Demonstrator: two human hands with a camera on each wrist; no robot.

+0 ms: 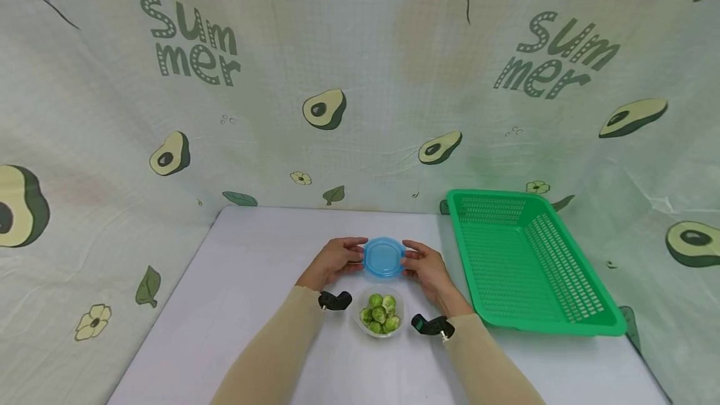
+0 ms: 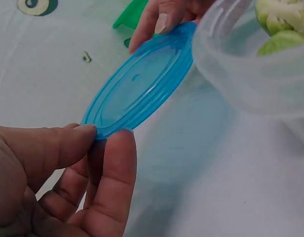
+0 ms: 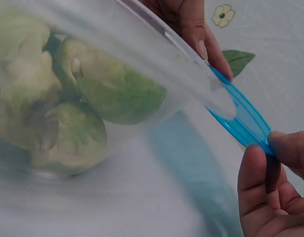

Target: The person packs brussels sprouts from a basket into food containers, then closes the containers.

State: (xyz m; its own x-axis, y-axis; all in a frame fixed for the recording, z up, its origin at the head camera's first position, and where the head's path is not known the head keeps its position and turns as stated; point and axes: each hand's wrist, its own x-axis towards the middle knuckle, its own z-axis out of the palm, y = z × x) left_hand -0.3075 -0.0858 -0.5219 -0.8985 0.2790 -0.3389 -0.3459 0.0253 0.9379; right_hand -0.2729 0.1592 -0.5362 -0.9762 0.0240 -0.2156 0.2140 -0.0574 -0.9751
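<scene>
Between both hands is a round blue plastic lid (image 1: 384, 257), raised off the table with its shadow below it. My left hand (image 1: 336, 259) pinches its left edge between thumb and fingers, as the left wrist view shows up close on the lid (image 2: 137, 81). On the opposite edge, my right hand (image 1: 429, 269) pinches the rim the same way; the right wrist view shows its thumb above the lid (image 3: 241, 116). Just nearer to me stands a clear round plastic container (image 1: 356, 315), uncovered, holding several Brussels sprouts (image 1: 379, 314).
A large green plastic basket (image 1: 523, 324) with perforated walls stands on the right, beside my right forearm. The white table (image 1: 270, 261) ends at the back against a hanging cloth (image 1: 371, 49) printed with avocados. Black wrist straps sit on both wrists.
</scene>
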